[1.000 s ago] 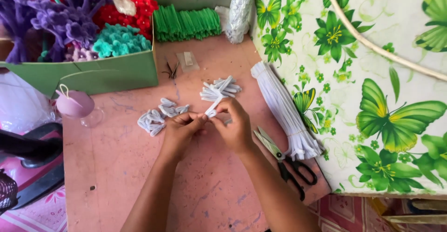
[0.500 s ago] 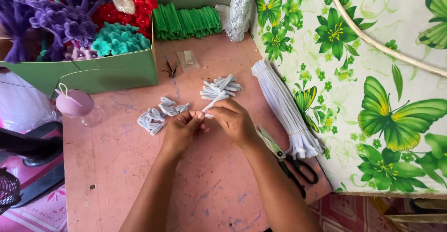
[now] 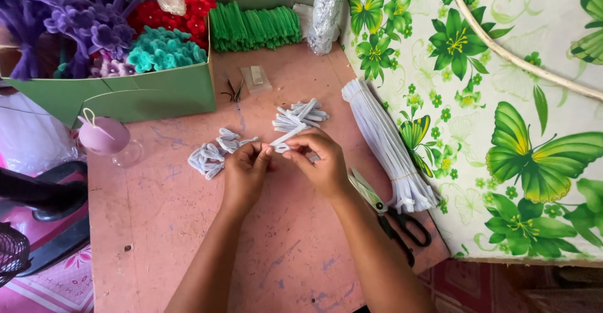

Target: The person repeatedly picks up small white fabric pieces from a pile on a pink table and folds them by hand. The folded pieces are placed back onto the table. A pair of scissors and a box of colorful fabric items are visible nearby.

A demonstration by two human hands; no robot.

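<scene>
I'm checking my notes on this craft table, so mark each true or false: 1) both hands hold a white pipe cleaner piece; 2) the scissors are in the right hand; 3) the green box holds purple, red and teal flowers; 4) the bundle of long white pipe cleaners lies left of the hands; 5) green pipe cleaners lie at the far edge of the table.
1) True: the left hand and right hand pinch a white pipe cleaner piece between them.
2) False: the scissors lie on the table beside the right forearm.
3) True: the green box holds them.
4) False: the bundle of long white pipe cleaners lies to the right.
5) True: the green pipe cleaners lie there.
</scene>
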